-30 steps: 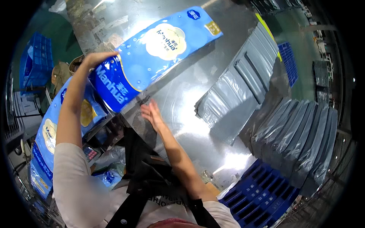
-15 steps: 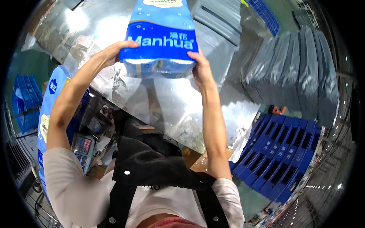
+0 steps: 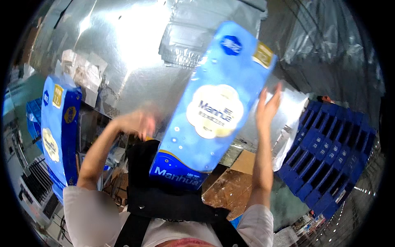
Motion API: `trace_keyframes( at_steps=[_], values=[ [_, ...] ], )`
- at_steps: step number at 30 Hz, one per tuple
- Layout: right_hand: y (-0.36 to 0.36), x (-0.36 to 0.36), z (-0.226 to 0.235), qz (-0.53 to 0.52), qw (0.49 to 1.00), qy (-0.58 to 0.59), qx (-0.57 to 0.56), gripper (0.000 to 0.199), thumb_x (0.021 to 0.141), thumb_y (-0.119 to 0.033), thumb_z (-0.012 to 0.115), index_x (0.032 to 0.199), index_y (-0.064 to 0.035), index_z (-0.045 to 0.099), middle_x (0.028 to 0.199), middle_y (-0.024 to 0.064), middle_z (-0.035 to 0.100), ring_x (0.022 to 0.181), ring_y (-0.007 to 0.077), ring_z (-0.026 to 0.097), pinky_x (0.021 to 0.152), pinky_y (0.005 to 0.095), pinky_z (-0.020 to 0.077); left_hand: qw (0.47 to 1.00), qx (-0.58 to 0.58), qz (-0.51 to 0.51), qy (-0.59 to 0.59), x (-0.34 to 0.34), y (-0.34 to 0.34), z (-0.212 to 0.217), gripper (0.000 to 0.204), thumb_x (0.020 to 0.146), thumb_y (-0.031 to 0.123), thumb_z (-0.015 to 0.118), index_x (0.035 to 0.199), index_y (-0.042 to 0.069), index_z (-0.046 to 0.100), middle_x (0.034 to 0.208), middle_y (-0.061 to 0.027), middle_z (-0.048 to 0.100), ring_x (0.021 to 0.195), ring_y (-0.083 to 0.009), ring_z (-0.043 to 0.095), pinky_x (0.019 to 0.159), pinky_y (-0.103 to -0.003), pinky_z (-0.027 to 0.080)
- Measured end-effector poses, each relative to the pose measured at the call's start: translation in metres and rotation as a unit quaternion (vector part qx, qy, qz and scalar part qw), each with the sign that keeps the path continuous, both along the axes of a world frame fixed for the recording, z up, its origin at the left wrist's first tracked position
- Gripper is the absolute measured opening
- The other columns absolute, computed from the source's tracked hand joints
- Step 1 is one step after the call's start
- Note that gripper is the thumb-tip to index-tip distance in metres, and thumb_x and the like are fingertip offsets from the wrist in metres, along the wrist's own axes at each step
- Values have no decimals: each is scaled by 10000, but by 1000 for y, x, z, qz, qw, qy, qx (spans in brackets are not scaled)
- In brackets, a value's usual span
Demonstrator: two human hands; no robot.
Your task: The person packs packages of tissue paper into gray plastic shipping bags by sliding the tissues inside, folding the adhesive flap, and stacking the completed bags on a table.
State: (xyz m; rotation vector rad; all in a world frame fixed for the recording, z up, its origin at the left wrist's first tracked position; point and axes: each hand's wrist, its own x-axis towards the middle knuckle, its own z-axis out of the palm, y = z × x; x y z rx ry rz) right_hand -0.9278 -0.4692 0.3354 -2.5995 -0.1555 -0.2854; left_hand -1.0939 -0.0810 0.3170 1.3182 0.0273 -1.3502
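Observation:
A long blue plastic-wrapped pack with a cream cloud-shaped label lies slantwise in front of me. Its lower end rests near my black apron and its upper end reaches over the metal table. My right hand is at the pack's right edge, fingers stretched out and apart; whether the palm presses on it I cannot tell. My left hand is off the pack, a short way to its left, above the table's near edge. Motion smears its fingers.
Grey plastic bags lie flat on the table beyond the pack, with more grey plastic at the right. A similar blue pack stands at the left. Dark blue slatted plastic lies right, cardboard below the table.
The pack has come from the far side toward my body and turned to slant up to the right. My left hand has let go of it; my right hand's fingers have straightened along its side.

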Motion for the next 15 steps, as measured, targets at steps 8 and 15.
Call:
trace_keyframes(
  at_steps=[8, 15],
  values=[
    [67, 114, 11, 99, 989, 54, -90, 478, 823, -484, 370, 920, -82, 609, 809, 200, 605, 790, 394, 559, 696, 432, 429, 591, 444, -158, -654, 199, -51, -26, 314, 584, 44, 625, 872, -6, 513, 962, -131, 538, 894, -271, 549, 703, -334, 499],
    [94, 16, 32, 168, 985, 30, 29, 341, 779, -361, 542, 755, -30, 618, 731, 141, 600, 676, 300, 568, 606, 347, 429, 522, 441, -251, -685, 182, -50, -53, 171, 686, 118, 577, 802, -6, 592, 898, -177, 595, 779, -320, 594, 685, -366, 486]
  ],
)
